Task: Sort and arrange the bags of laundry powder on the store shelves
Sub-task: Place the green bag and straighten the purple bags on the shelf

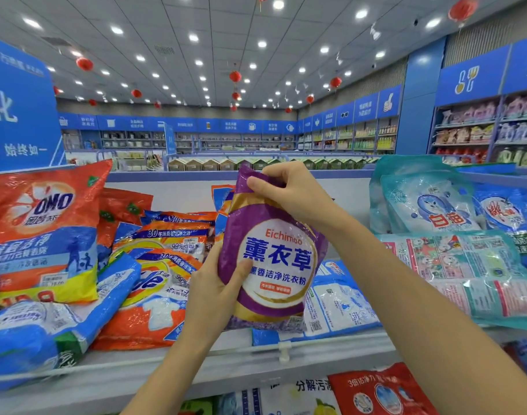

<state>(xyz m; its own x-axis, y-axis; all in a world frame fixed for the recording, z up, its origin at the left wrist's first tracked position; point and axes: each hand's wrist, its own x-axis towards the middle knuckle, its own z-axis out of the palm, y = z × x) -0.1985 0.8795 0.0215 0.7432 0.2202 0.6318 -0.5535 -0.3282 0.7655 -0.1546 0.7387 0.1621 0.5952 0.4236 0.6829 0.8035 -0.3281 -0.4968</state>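
Fingers of left hand (pixel 214 295) hidden behind purple bag (pixel 272 256) – only the thumb shows in front. Its top corner sits under right hand (pixel 289 193). The bag also covers part of a blue-white bag (pixel 340 307) lying beneath. OMO bag (pixel 43 223) cut by left edge, red bag (pixel 382 390) by btm edge. Goods on far wall shelves (pixel 355 139) – too small to ID.

Red lanterns (pixel 235 76) hang from the ceiling (pixel 196 19) above blue wall signs (pixel 469 80).
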